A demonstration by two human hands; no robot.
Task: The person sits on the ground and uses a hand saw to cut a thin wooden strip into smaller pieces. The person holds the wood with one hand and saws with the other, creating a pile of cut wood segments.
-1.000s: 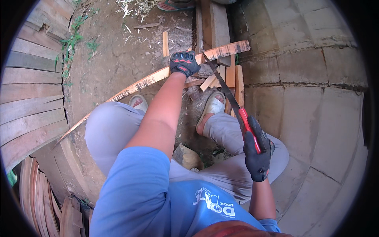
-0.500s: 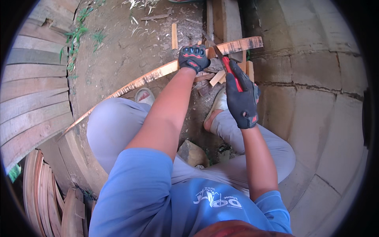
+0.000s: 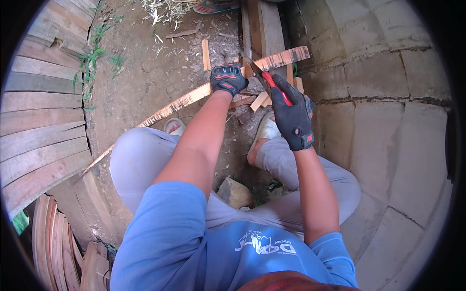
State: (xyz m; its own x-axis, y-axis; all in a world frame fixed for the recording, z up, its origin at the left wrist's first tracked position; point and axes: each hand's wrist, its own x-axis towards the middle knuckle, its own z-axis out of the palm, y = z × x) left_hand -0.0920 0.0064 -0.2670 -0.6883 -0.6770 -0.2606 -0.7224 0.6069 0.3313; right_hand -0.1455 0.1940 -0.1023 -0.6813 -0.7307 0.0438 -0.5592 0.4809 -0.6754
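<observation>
— What lies closest to us?

— Our own blue shirt [image 3: 194, 242] and grey trousers [image 3: 141, 160], knees bent apart, with a rough stone [image 3: 236, 192] on the ground between our legs. Beyond it our two feet in pale sandals [image 3: 266, 130] rest on the bare dirt ground [image 3: 145, 68].

— And our hands?

— Both wear black gloves. Our right hand [image 3: 292, 116] has its grip clamped around the red handle of a handsaw [image 3: 268, 80], whose dark blade slants up and to the left to meet the long wooden slat [image 3: 194, 97]. Our left hand [image 3: 227, 79] has its grip closed down on that slat, just beside the blade.

— Where does the slat run?

— It crosses in front of our feet, from low on the left, past our left knee, up to the right, where its end lies near the concrete block wall [image 3: 378, 97]. Short offcuts [image 3: 259, 101] lie under it by our feet.

— Farther out?

— A small wood scrap [image 3: 206, 54] on the dirt, upright boards [image 3: 264, 29] past the slat, and a red-strapped sandal [image 3: 213, 7] at the top edge. Stacked planks [image 3: 39, 111] curve along our left.
</observation>
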